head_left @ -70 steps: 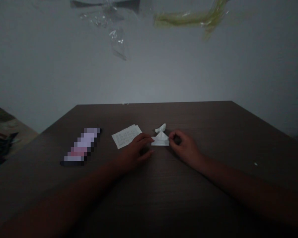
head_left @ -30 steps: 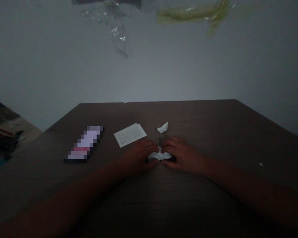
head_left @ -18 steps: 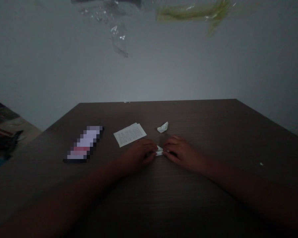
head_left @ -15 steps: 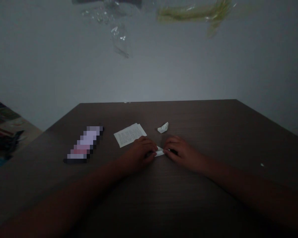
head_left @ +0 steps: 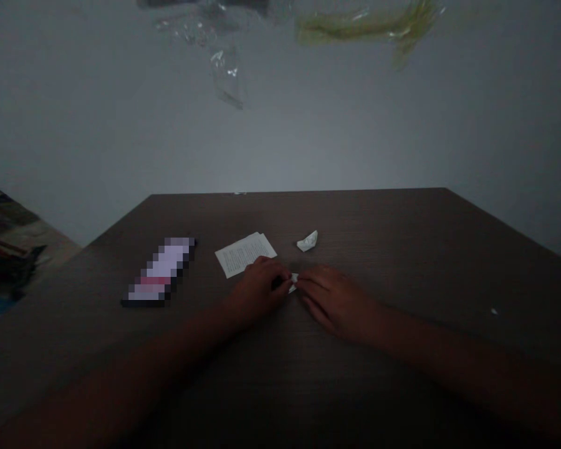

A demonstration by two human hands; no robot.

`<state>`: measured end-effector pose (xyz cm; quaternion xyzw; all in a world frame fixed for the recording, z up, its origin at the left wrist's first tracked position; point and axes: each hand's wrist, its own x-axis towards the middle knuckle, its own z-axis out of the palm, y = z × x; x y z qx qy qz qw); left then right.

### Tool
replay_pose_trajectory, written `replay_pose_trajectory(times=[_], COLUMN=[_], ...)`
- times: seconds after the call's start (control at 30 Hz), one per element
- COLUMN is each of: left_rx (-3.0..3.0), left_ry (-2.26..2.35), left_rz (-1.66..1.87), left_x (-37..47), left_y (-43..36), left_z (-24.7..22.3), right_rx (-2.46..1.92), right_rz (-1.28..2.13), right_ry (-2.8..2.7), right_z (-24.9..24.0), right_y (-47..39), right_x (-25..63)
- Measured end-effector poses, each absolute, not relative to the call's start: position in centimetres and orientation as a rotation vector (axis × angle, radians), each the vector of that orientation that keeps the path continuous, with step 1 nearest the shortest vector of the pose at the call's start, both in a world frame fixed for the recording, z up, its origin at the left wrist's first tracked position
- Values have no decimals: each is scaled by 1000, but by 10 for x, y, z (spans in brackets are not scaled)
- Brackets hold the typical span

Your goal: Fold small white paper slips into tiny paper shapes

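Resting on the dark wooden worktop (head_left: 402, 237), the left hand (head_left: 257, 290) and the right hand (head_left: 334, 302) meet in the middle, and both have their fingers curled down and pinched on a small folded paper (head_left: 293, 282) that lies flat between them, with only a little white bit of it showing. Just behind the left hand lies a printed paper sheet (head_left: 244, 253), and a tiny white paper boat (head_left: 307, 241) sits a bit past the hands, apart from them. Far off to the left on the worktop lies a long flat blurred thing (head_left: 159, 271).
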<state>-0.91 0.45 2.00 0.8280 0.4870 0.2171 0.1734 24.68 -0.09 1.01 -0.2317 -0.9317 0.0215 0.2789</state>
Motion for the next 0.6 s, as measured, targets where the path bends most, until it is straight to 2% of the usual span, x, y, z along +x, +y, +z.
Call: replay_pose_trajectory(times=[0.23,0.6], left_rx=[2227,2189], left_ry=[1365,1245], left_rz=[586,521], left_x=[-15,-25], left_y=[5,10], left_z=[33,39], right_rx=[-669,-695], right_rz=[195,173], right_ry=[-2662,-2803], right_z=[7,18], right_y=[-2,-9], right_x=[246,252])
